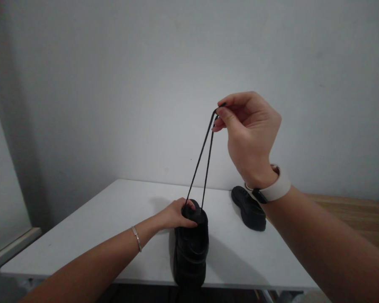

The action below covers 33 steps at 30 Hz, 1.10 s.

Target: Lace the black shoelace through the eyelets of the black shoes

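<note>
Black shoe (191,248) stood at the worktop's (113,227) near edge. Left hand (177,213) gripped its top, steadying it. Right hand (249,130) pinched both lace (202,162) ends, pulled taut high above. Lacing seemed under way; evening the ends likely calls for steady tension. Second shoe (249,208) lay near the right wrist. No containers showed.

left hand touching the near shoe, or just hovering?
Touching. The head view shows the left hand resting on the toe end of the near black shoe, its thumb lying across the shoe with no gap.
</note>
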Motion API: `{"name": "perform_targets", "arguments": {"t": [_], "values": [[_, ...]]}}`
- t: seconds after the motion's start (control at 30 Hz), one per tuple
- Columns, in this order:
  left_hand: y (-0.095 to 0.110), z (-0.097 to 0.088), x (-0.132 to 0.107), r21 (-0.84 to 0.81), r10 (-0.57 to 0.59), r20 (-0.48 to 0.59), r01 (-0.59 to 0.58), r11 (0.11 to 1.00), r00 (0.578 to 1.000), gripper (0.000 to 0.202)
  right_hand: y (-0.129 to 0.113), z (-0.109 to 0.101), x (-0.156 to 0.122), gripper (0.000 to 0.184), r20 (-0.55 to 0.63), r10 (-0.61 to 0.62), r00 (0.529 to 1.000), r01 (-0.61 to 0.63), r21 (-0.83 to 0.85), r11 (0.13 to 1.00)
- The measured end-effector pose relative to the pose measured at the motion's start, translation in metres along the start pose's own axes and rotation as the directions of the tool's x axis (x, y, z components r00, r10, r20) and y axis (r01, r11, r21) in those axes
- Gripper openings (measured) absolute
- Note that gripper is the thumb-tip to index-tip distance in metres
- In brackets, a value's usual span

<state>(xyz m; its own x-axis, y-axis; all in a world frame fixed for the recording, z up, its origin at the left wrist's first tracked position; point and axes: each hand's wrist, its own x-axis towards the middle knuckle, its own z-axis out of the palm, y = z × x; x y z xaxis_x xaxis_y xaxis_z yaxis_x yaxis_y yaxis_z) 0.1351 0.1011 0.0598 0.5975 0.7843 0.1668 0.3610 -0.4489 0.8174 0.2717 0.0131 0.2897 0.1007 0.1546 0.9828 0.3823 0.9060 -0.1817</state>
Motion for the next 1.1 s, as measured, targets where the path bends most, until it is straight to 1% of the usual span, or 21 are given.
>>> {"name": "perform_targets", "arguments": {"t": [0.07, 0.13, 0.17, 0.2, 0.23, 0.27, 0.3, 0.33, 0.37, 0.4, 0.47, 0.53, 0.6, 0.67, 0.73, 0.8, 0.9, 0.97, 1.0, 1.03, 1.1], "values": [[0.002, -0.001, 0.002, -0.05, -0.008, 0.043, 0.01, 0.999, 0.999, 0.06, 0.001, 0.0, 0.001, 0.005, 0.023, -0.003, 1.0, 0.003, 0.01, 1.0], [0.013, -0.006, 0.001, -0.118, -0.037, 0.066, 0.045, 0.992, 0.997, 0.066, 0.005, -0.003, 0.003, 0.005, 0.053, -0.001, 0.999, 0.001, 0.007, 1.0], [0.022, -0.01, 0.0, -0.138, -0.037, 0.011, 0.038, 0.99, 0.999, 0.066, 0.007, -0.004, 0.004, 0.005, 0.067, 0.005, 0.998, -0.005, 0.001, 1.0], [0.033, -0.014, -0.002, -0.135, -0.01, -0.105, -0.004, 0.991, 0.994, 0.061, 0.009, -0.006, 0.005, 0.005, 0.076, 0.014, 0.997, -0.014, -0.005, 1.0], [0.047, -0.018, -0.005, -0.098, 0.048, -0.263, -0.077, 0.992, 0.964, 0.052, 0.01, -0.007, 0.005, 0.005, 0.082, 0.025, 0.996, -0.024, -0.009, 1.0], [0.062, -0.023, -0.009, -0.024, 0.151, -0.44, -0.18, 0.983, 0.885, 0.04, 0.011, -0.008, 0.006, 0.005, 0.087, 0.038, 0.995, -0.038, -0.011, 0.999], [0.078, -0.028, -0.012, 0.08, 0.281, -0.557, -0.287, 0.955, 0.782, 0.029, 0.011, -0.009, 0.006, 0.005, 0.093, 0.052, 0.994, -0.052, -0.01, 0.999], [0.095, -0.032, -0.015, 0.175, 0.4, -0.602, -0.374, 0.911, 0.692, 0.025, 0.01, -0.009, 0.005, 0.005, 0.101, 0.066, 0.993, -0.065, -0.008, 0.998], [0.111, -0.036, -0.016, 0.245, 0.498, -0.587, -0.447, 0.86, 0.638, 0.025, 0.009, -0.008, 0.004, 0.005, 0.109, 0.076, 0.991, -0.076, -0.004, 0.997], [0.127, -0.039, -0.016, 0.286, 0.563, -0.563, -0.496, 0.82, 0.605, 0.021, 0.006, -0.008, 0.003, 0.006, 0.118, 0.082, 0.99, -0.082, 0.001, 0.997], [0.153, -0.045, -0.014, 0.309, 0.613, -0.539, -0.542, 0.782, 0.578, 0.017, -0.001, -0.006, 0.0, 0.008, 0.138, 0.083, 0.987, -0.085, 0.009, 0.996], [0.172, -0.05, -0.008, 0.259, 0.604, -0.549, -0.569, 0.78, 0.578, 0.017, -0.007, -0.006, -0.002, 0.009, 0.154, 0.083, 0.985, -0.085, 0.012, 0.996], [0.185, -0.054, -0.004, 0.156, 0.586, -0.546, -0.614, 0.774, 0.599, 0.017, -0.011, -0.008, -0.003, 0.009, 0.16, 0.097, 0.982, -0.102, 0.019, 0.995], [0.19, -0.059, -0.002, 0.041, 0.575, -0.513, -0.651, 0.758, 0.637, 0.016, -0.007, -0.014, -0.002, 0.009, 0.138, 0.123, 0.983, -0.13, 0.044, 0.991], [0.188, -0.066, 0.0, -0.095, 0.538, -0.49, -0.655, 0.749, 0.686, 0.016, 0.005, -0.023, -0.002, 0.009, 0.091, 0.171, 0.981, -0.18, 0.096, 0.979], [0.176, -0.076, 0.003, -0.285, 0.441, -0.504, -0.625, 0.727, 0.743, 0.021, 0.024, -0.037, -0.006, 0.011, 0.051, 0.268, 0.962, -0.272, 0.188, 0.944], [0.141, -0.1, 0.008, -0.562, 0.227, -0.548, -0.555, 0.614, 0.805, 0.02, 0.055, -0.069, -0.022, 0.02, 0.053, 0.47, 0.881, -0.457, 0.353, 0.816], [0.106, -0.12, 0.009, -0.642, 0.104, -0.577, -0.529, 0.555, 0.81, 0.015, 0.073, -0.097, -0.04, 0.029, 0.023, 0.593, 0.805, -0.55, 0.404, 0.731], [0.085, -0.129, 0.007, -0.654, 0.048, -0.599, -0.522, 0.548, 0.8, 0.014, 0.081, -0.112, -0.051, 0.032, 0.005, 0.644, 0.765, -0.59, 0.407, 0.697], [0.063, -0.137, 0.005, -0.657, -0.02, -0.611, -0.493, 0.571, 0.792, 0.014, 0.088, -0.128, -0.063, 0.032, -0.016, 0.683, 0.731, -0.623, 0.394, 0.676], [0.018, -0.146, -0.005, -0.639, -0.128, -0.637, -0.427, 0.64, 0.76, 0.012, 0.099, -0.157, -0.09, 0.033, -0.127, 0.717, 0.686, -0.647, 0.345, 0.68]]}}
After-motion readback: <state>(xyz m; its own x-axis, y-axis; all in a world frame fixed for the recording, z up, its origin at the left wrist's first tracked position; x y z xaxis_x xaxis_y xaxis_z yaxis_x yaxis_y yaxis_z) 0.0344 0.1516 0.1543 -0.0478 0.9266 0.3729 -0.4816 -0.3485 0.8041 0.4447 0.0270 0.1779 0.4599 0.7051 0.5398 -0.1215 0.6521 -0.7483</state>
